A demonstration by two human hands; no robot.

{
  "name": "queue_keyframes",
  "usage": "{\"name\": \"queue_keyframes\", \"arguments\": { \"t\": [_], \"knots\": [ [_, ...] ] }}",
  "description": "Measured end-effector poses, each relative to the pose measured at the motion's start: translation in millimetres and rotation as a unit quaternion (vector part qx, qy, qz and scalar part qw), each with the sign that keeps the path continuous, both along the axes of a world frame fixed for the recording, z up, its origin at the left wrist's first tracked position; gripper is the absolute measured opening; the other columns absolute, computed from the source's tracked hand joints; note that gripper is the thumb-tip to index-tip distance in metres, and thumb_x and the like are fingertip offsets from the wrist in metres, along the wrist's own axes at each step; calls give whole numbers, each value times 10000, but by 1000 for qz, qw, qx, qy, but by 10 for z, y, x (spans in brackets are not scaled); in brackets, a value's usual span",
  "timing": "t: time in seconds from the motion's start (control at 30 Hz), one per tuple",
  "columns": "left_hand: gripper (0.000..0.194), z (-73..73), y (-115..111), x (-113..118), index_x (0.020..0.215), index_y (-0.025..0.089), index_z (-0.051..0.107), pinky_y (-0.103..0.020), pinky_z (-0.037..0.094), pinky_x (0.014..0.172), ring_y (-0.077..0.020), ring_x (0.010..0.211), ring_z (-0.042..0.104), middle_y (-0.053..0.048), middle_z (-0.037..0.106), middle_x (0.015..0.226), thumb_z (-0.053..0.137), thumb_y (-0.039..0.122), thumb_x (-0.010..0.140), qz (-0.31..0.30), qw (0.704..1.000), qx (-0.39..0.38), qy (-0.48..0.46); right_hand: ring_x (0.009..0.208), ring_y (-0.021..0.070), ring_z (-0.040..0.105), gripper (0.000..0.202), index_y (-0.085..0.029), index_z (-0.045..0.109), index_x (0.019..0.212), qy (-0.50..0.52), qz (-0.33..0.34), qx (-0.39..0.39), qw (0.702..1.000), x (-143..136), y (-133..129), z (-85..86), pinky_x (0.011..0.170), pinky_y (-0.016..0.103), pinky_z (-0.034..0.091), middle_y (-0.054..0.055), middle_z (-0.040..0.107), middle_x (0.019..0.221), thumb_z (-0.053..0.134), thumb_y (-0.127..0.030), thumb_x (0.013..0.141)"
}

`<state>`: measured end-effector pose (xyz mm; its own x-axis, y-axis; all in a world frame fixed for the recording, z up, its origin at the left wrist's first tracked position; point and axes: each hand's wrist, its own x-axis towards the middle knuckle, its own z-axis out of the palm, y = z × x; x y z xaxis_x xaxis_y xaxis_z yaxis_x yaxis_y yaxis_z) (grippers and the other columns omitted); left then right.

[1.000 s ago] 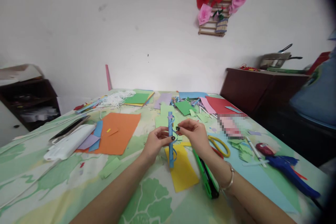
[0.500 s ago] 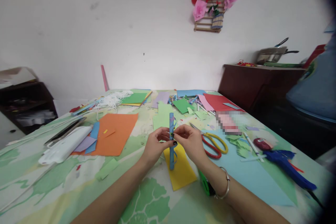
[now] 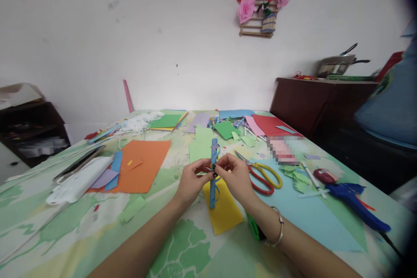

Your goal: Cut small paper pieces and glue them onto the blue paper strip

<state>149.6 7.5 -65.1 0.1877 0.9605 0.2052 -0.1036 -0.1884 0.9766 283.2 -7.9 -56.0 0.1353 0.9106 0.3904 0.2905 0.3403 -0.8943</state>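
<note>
A blue paper tube (image 3: pixel 213 195) with curled blue strips along its right side stands nearly upright at the centre. My left hand (image 3: pixel 194 180) pinches the tube around its middle, thumb and fingers closed on it. From the right, my right hand (image 3: pixel 235 176) has its fingertips pressed together against the tube's middle; any small piece between them is too small to name. Yellow paper (image 3: pixel 226 217) lies on the table below the tube. Scissors with red and yellow handles (image 3: pixel 262 178) lie beside my right hand.
Orange paper (image 3: pixel 146 165) and a white power strip (image 3: pixel 80 180) lie to the left. Light blue paper (image 3: pixel 312 217), green scraps (image 3: pixel 298 178) and a blue glue gun (image 3: pixel 356 208) are at the right. A green-and-black tool (image 3: pixel 256 227) sits under my right forearm.
The tube's top has tilted slightly to the right. Both hands keep nearly the same place, and the whole view has shifted a little.
</note>
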Motion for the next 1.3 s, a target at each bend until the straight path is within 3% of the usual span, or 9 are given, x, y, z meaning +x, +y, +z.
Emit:
{"name": "queue_keyframes", "arguments": {
  "t": [0.2, 0.67, 1.3],
  "knots": [
    [333, 38, -29, -3, 870, 129, 700, -349, 527, 678, -224, 753, 621, -82, 687, 802, 739, 326, 604, -30, 998, -34, -42, 516, 100, 466, 55, -171, 539, 609, -2, -4, -1, 1000, 8, -12, 11, 490, 207, 380, -24, 543, 552, 570, -177, 655],
    [356, 20, 10, -2, 895, 123, 698, -316, 530, 673, -211, 760, 634, -97, 701, 841, 740, 326, 606, 3, 997, -65, -40, 583, 125, 532, 89, -156, 624, 664, 21, 35, -24, 999, 64, 31, 7, 543, 228, 421, 10, 610, 611, 580, -233, 670],
    [315, 24, -44, 20, 930, 139, 694, -343, 522, 764, -226, 823, 630, -80, 694, 883, 698, 294, 656, -32, 999, -22, -19, 576, 118, 508, 60, -177, 555, 652, -41, -8, 4, 999, 41, 8, -49, 539, 217, 396, -13, 571, 607, 509, -161, 687]
  ]
}}
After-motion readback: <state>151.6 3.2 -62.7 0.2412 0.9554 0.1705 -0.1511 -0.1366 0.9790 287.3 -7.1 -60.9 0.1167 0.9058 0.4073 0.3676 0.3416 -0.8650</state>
